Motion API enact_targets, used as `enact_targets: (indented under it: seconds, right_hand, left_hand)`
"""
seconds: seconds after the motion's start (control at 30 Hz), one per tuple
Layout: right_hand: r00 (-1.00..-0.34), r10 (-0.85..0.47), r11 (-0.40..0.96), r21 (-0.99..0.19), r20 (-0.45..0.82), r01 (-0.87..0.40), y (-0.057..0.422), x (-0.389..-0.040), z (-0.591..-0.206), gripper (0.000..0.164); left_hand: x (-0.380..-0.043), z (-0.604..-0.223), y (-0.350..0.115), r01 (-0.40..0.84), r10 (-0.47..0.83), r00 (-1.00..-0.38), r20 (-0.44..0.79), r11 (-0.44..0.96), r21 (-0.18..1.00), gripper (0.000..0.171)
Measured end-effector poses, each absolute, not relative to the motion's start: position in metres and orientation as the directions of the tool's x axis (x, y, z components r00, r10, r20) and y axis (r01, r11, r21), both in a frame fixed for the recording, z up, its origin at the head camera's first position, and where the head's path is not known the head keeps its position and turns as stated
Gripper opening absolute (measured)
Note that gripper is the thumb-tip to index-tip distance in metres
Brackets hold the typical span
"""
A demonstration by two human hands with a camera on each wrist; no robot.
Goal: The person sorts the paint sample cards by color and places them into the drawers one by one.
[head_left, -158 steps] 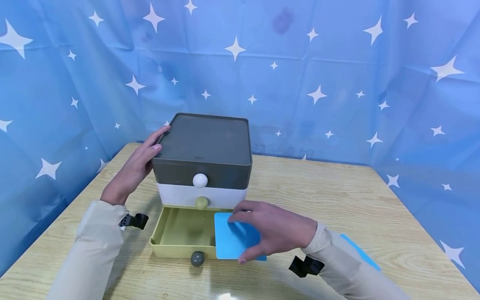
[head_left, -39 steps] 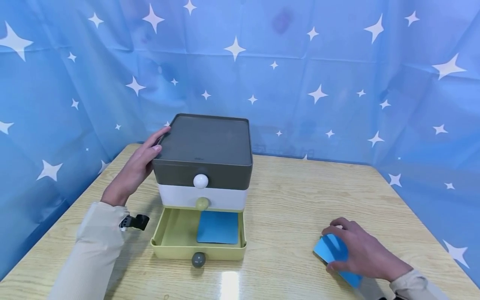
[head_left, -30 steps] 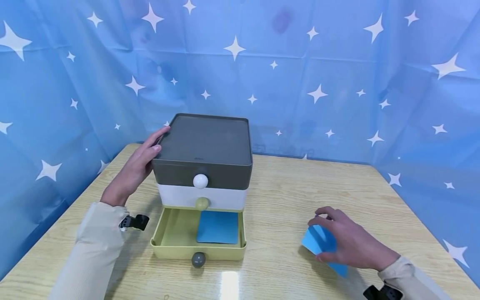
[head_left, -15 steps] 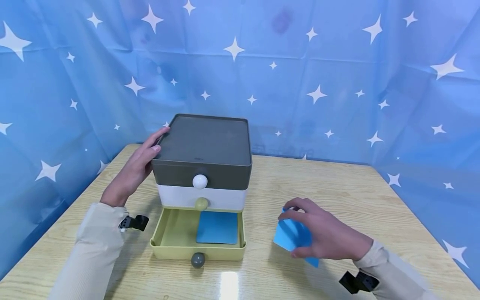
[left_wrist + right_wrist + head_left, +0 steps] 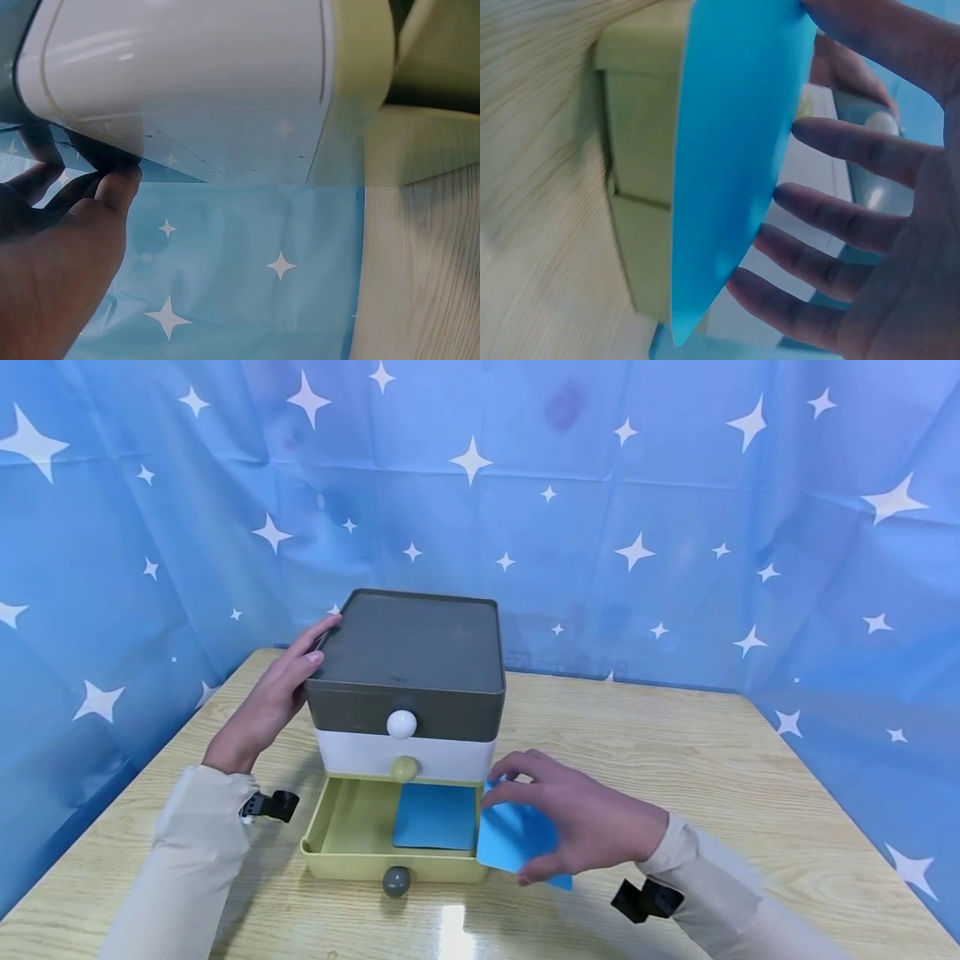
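A drawer box (image 5: 420,639) with a dark grey top tier, a white tier (image 5: 442,757) and a pulled-out olive-green bottom drawer (image 5: 352,818) stands on the table. My left hand (image 5: 266,702) rests against its left side, fingertips at the dark tier's rim. Inside the drawer, on the right, lies a blue square card (image 5: 435,818). My right hand (image 5: 585,818) holds a second blue card (image 5: 513,837) by its edges, thumb on one side and fingertips on the other. That card is tilted beside the drawer's right wall, overlapping it in the head view; in the right wrist view the card (image 5: 735,150) hides part of the drawer.
Round knobs in white (image 5: 401,724), olive (image 5: 403,768) and dark grey (image 5: 396,882) stick out of the tiers' fronts. The wooden table (image 5: 675,743) extends to the right. A blue star-patterned cloth (image 5: 555,510) hangs behind and at both sides.
One blue card has been left in the drawer. My right hand has since picked a second card off the table at right and carried it left to the drawer. The left hand stays put.
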State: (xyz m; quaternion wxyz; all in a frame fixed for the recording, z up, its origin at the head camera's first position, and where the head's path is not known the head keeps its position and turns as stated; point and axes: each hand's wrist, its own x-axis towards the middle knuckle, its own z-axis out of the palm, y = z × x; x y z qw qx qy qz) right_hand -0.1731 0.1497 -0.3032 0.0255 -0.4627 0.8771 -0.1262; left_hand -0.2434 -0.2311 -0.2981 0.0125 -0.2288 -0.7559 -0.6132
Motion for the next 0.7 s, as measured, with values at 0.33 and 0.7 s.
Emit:
enact_targets:
  seconds: [0.33, 0.7]
  right_hand:
    - [-0.428, -0.901, 0.403, -0.227, 0.073, -0.887, 0.109, -0.178, -0.303, 0.068]
    - [-0.405, -0.914, 0.405, -0.111, -0.024, -0.908, 0.069, -0.175, -0.309, 0.063]
  left_hand:
    - [-0.243, -0.298, -0.23, 0.354, 0.33, -0.898, 0.29, 0.153, 0.923, 0.056]
    - [-0.243, -0.297, -0.231, 0.348, 0.33, -0.9, 0.284, 0.156, 0.924, 0.056]
